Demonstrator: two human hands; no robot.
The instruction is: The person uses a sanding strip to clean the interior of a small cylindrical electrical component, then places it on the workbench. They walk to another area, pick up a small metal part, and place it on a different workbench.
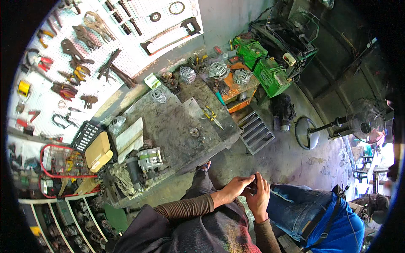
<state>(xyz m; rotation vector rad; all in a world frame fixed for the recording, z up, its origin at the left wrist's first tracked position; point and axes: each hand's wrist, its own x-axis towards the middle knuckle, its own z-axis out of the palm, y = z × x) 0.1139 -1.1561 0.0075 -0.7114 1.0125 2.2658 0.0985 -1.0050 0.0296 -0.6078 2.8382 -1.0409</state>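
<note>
Close to my body, off the workbench's front edge, my two hands meet around a small dark piece (253, 185), mostly hidden by the fingers; its kind cannot be told. My left hand (231, 189) is closed, thumb and fingertips pressed against the piece. From the other side my right hand (258, 197) curls its fingers around it. On the workbench (168, 118) ahead lie yellow-handled pliers (209, 114) and a small round metal part (194, 132). An alternator (149, 159) sits at the bench's near left, beside a dark cylindrical part (134, 173).
A pegboard of hand tools (139, 25) covers the wall ahead. More alternator housings (218, 71) stand along the bench's back, near green batteries (270, 76). A metal grate (256, 133) and a fan (365, 121) are to the right. Someone in jeans (295, 208) is close on my right.
</note>
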